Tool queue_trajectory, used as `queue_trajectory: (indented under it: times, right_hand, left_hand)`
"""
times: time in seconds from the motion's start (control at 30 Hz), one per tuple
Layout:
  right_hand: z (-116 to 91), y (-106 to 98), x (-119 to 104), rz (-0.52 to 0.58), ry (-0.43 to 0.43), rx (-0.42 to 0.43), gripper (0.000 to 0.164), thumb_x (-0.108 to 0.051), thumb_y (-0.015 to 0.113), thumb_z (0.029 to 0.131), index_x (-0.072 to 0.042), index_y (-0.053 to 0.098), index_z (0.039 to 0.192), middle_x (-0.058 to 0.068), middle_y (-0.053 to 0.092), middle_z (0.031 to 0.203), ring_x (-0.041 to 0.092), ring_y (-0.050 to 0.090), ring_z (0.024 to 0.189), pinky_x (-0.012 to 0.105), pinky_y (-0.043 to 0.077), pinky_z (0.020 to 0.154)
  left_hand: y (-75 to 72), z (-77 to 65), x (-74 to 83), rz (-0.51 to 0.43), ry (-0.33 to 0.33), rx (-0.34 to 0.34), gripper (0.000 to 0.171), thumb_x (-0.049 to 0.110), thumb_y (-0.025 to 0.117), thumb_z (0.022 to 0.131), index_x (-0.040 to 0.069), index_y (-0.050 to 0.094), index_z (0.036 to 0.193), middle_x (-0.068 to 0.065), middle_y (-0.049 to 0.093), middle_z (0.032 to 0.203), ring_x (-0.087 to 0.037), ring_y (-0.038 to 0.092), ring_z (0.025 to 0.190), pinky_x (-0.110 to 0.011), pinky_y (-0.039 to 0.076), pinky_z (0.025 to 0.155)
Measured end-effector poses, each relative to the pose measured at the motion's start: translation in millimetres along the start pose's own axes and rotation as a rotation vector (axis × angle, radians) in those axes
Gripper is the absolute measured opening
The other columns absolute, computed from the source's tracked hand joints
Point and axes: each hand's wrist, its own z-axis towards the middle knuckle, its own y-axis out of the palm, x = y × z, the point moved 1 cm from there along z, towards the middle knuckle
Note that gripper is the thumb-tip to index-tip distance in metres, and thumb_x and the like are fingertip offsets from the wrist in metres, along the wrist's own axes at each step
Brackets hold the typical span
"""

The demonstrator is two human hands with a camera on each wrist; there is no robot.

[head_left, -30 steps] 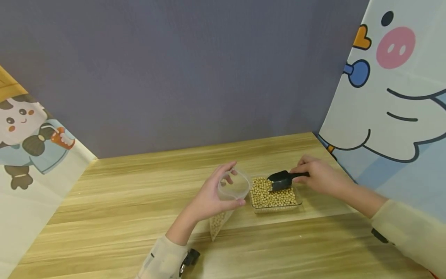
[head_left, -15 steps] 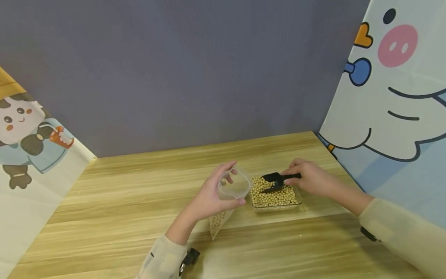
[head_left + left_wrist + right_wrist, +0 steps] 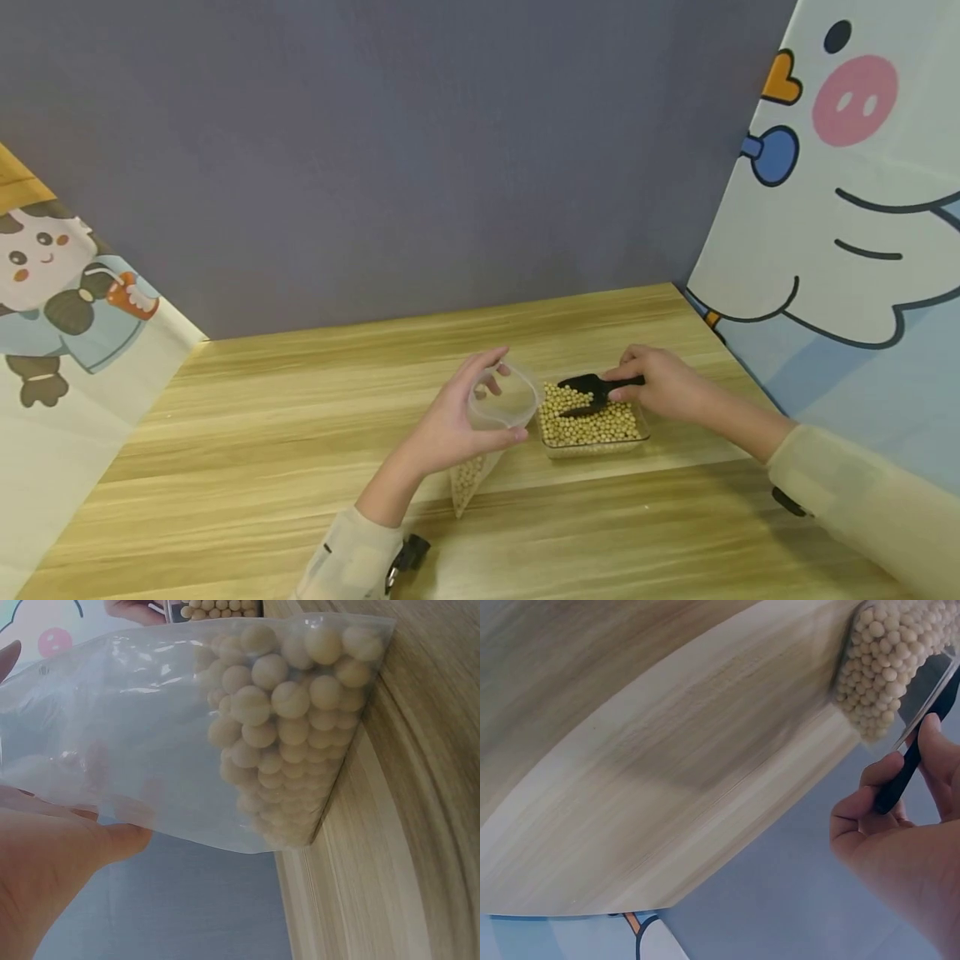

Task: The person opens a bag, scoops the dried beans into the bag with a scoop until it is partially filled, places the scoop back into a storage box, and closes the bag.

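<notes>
My left hand point(image 3: 444, 427) grips a clear plastic bag point(image 3: 142, 712) near its top, thumb and fingers spread round the wide mouth. Pale round beans point(image 3: 292, 712) fill the bag's lower part, which stands on the wooden table. In my right hand point(image 3: 663, 385) is the handle of a black scoop point(image 3: 600, 389), pinched between thumb and fingers. The scoop's bowl is partly sunk among the yellowish soybeans point(image 3: 588, 429) in a clear rectangular container point(image 3: 597, 451), just right of the bag. The right wrist view shows the scoop handle point(image 3: 900, 780) and only part of the container.
The wooden table point(image 3: 300, 433) carries the bag and the container. A plain grey wall panel point(image 3: 450, 167) rises behind it. Cartoon-printed panels stand at the left point(image 3: 97, 333) and right point(image 3: 825, 250). A small pale speck point(image 3: 647, 507) lies in front of the container.
My right hand has moved left with the scoop, pushing its bowl further across the beans; it barely shifts in the last half second. The left hand and bag have stayed put.
</notes>
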Motion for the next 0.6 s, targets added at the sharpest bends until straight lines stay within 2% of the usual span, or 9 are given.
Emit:
queue_trajectory:
  times: [0.13,0.23,0.33,0.43,0.6]
  right_hand:
    - [-5.4,-2.6,5.0,-0.027,-0.029,0.014,0.037,-0.02,0.081,0.093,-0.004,0.078,0.125,0.006,0.062,0.101,0.013,0.045,0.077,0.026,0.039,0.063]
    - [-9.0,-4.4,7.4,-0.039,-0.037,0.009,0.036,-0.02,0.081,0.092,-0.003,0.079,0.124,0.004,0.06,0.101,0.012,0.044,0.077,0.025,0.039,0.064]
    - [-14.5,-5.4,8.3,-0.022,-0.025,-0.002,0.036,-0.019,0.081,0.092,-0.003,0.078,0.124,0.001,0.058,0.1,0.01,0.043,0.076,0.025,0.038,0.063]
    - [-19.1,-5.9,8.8,-0.011,-0.035,-0.004,0.037,-0.02,0.081,0.091,-0.002,0.079,0.124,0.0,0.057,0.099,0.007,0.041,0.075,0.025,0.038,0.062]
    - [-24.1,-7.4,10.8,0.021,-0.046,0.036,0.033,-0.018,0.081,0.092,-0.003,0.08,0.122,0.001,0.06,0.101,0.004,0.042,0.074,0.024,0.04,0.06]
  left_hand:
    - [0.7,0.7,1.3,0.004,0.003,0.001,0.103,0.025,0.092,0.079,0.017,0.036,0.165,-0.011,0.056,0.146,-0.025,0.056,0.12,-0.05,0.052,0.104]
    - [0.8,0.8,1.2,0.001,0.005,0.001,0.103,0.025,0.092,0.079,0.016,0.036,0.165,-0.01,0.056,0.146,-0.026,0.056,0.121,-0.054,0.052,0.104]
    - [0.8,0.5,0.8,-0.004,0.003,-0.003,0.103,0.025,0.092,0.079,0.016,0.036,0.165,-0.012,0.055,0.147,-0.026,0.056,0.121,-0.056,0.052,0.104]
    - [0.7,0.4,0.5,-0.001,0.004,-0.002,0.103,0.025,0.092,0.079,0.017,0.036,0.165,-0.011,0.056,0.146,-0.025,0.056,0.121,-0.052,0.052,0.103]
    - [0.4,0.6,-0.4,0.0,0.008,-0.001,0.103,0.025,0.092,0.079,0.017,0.036,0.165,-0.011,0.056,0.146,-0.024,0.055,0.12,-0.053,0.052,0.103]
